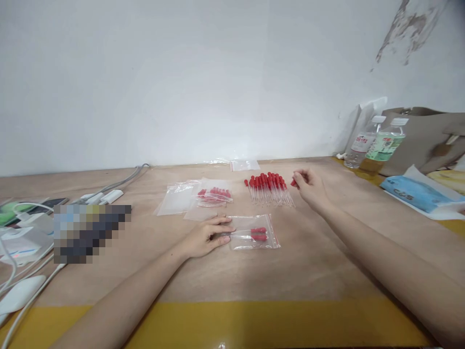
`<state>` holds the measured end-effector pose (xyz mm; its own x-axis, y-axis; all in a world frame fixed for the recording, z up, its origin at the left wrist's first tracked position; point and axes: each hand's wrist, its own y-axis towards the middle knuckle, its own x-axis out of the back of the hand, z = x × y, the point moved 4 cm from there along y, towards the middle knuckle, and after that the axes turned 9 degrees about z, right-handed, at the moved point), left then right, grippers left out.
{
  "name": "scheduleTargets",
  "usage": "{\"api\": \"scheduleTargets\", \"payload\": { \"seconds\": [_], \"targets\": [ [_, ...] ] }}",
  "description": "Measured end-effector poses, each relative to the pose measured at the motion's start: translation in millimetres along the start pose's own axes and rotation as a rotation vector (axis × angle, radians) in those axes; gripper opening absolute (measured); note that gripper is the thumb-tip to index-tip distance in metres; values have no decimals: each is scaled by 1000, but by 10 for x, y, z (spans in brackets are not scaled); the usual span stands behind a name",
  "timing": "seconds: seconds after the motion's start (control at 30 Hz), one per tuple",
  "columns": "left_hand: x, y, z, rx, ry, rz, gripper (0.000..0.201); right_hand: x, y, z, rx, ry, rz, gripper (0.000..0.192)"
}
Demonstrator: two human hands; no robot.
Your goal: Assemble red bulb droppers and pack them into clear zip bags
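Note:
A clear zip bag (241, 242) lies flat in front of me with two red-bulbed droppers (259, 234) inside, their bulbs toward the bag's right end. My left hand (206, 236) holds the bag at its left end between thumb and fingers. To the right of a pile of red-bulbed glass droppers (268, 186), my right hand (308, 186) is closed on a dropper by its red bulb (294, 182). The rest of that dropper is hard to make out.
Filled dropper bags (214, 195) and flat zip bags (178, 198) lie behind my left hand. Another small bag (245, 166) is near the wall. Cables and chargers (27, 242) crowd the left; bottles (387, 143), a grey bag (428, 140) and a blue tissue pack (417, 194) stand right.

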<state>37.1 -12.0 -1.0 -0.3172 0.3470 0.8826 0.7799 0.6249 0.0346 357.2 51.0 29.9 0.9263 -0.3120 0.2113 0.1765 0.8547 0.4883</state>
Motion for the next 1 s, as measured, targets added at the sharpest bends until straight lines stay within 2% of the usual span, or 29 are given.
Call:
{"api": "scheduleTargets", "payload": {
  "seconds": [0.13,0.3,0.47,0.57,0.83,1.0],
  "targets": [
    [-8,5,0,4,11,8,34,88,-443,-146,-177,192,-18,36],
    [-11,1,-4,18,9,12,34,-46,-637,-191,-321,339,8,41],
    [-3,-5,-19,19,5,13,34,-209,-718,-116,-316,338,111,40],
    [-3,-3,-18,22,2,14,34,-230,-763,-68,-297,319,161,39],
    [-4,-5,-19,14,9,2,35,107,-597,-163,-244,289,-37,42],
    [-1,-11,-26,10,9,-10,34,59,-644,-157,-284,269,-14,40]
  ]
}}
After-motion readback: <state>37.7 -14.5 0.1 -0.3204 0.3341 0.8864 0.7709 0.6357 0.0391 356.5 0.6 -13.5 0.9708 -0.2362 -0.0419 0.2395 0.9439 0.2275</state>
